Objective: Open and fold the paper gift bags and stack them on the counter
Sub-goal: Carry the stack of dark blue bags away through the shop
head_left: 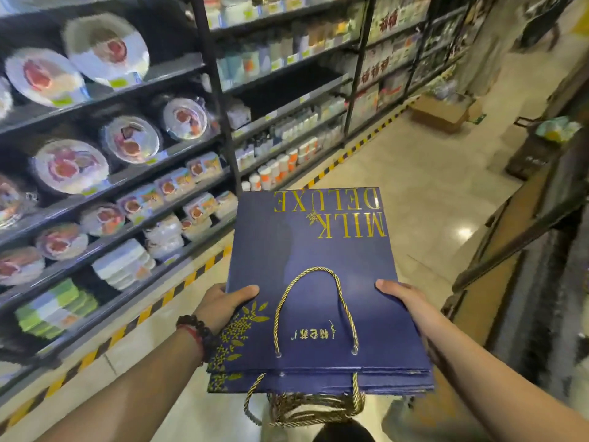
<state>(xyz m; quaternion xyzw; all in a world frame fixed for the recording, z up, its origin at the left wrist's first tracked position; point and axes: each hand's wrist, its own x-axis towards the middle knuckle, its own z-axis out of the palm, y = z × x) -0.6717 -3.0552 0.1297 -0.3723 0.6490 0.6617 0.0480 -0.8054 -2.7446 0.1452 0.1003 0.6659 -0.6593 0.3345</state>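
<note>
A flat stack of several dark blue paper gift bags with gold lettering lies level in front of me, held over a shop aisle. A gold rope handle lies on the top bag, and more rope handles hang from the near edge. My left hand grips the stack's left edge, thumb on top. My right hand grips the right edge the same way, fingers hidden underneath. A beaded bracelet is on my left wrist.
Black shelves with packaged plates and bottles run along the left, edged by yellow-black floor tape. A wooden counter runs along the right. A cardboard box sits on the tiled floor far ahead.
</note>
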